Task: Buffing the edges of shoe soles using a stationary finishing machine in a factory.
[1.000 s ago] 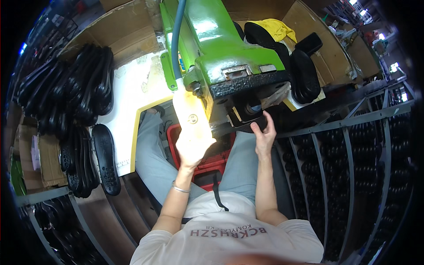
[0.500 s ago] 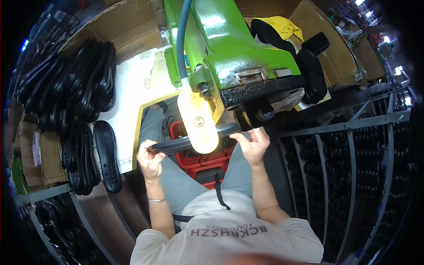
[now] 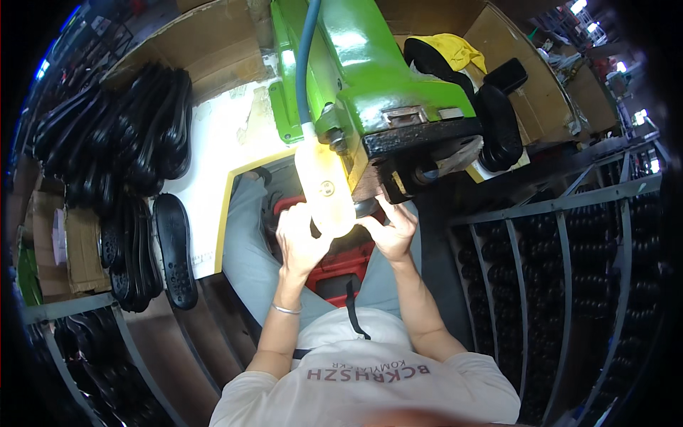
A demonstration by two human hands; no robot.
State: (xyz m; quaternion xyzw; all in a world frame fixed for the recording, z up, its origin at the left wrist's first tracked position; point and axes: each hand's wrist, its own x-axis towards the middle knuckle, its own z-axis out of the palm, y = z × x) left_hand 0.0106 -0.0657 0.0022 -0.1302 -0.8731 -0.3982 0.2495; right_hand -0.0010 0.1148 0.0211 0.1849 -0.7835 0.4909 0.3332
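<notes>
both hands up under the head of the green machine [image 3: 370, 78]. our left hand [image 3: 302, 238] is cupped with fingers curled, pressed against the glowing yellowish lamp housing [image 3: 326, 191]; what it grips, if anything, we cannot tell, the glare washes it out. our right hand [image 3: 391, 228] has fingers bent upward at the dark underside of the machine's black foot [image 3: 416, 153], touching a dark piece there; whether it is actually pinching that piece is hidden from us. the two hands sit close, just either side of the lamp's lower end.

the machine body is glossy painted metal, blocky, with a blue hose [image 3: 307, 57] running down its front. below the hands, between our grey-trousered knees, a red plastic crate [image 3: 341, 267] with ribbed walls.

to the left, a white worktable [image 3: 213, 156] with a yellow-edged cutout, its surface scuffed. black rubbery shoe soles [image 3: 135, 142] lie piled on it, matte and long-oval; one single sole [image 3: 174, 249] lies flat nearer us, studded tread up. more black soles [image 3: 498, 124] stand right of the machine, beside a yellow cloth [image 3: 459, 50].

brown cardboard sheets [image 3: 213, 50] line the back. a small carton [image 3: 60, 245] at the far left carries a pale rectangular label. a grey metal rack [image 3: 562, 270] to the right holds rows of dark soles.
</notes>
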